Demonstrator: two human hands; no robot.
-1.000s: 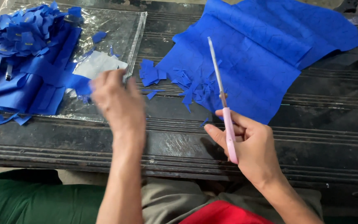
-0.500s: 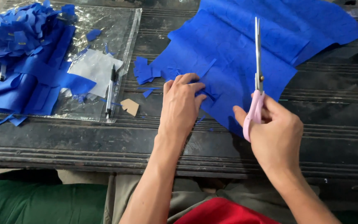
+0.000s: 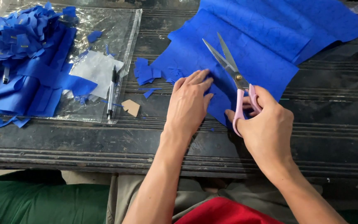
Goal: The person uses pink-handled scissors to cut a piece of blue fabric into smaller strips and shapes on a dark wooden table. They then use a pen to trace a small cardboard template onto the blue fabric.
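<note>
Two hands were at work: the left hand (image 3: 190,103) lay flat, fingers together, on one blue sheet (image 3: 249,49) mid-table, while the right hand (image 3: 266,124) gripped one pair of pink-handled scissors (image 3: 233,74), blades open. One pen (image 3: 112,93) sat left.

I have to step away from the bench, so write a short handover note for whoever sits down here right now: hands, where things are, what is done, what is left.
Left hand: flat, palm down, pressing the near edge of the blue fabric sheet on the dark table.
Right hand: fingers through the pink handles of the scissors, blades open and lying over the sheet.
Done: a pile of cut blue pieces sits on a clear plastic bag at the left; small blue scraps lie beside the sheet.
Also there: a pen and a small tan cardboard shape.
Left: most of the sheet is uncut.
</note>
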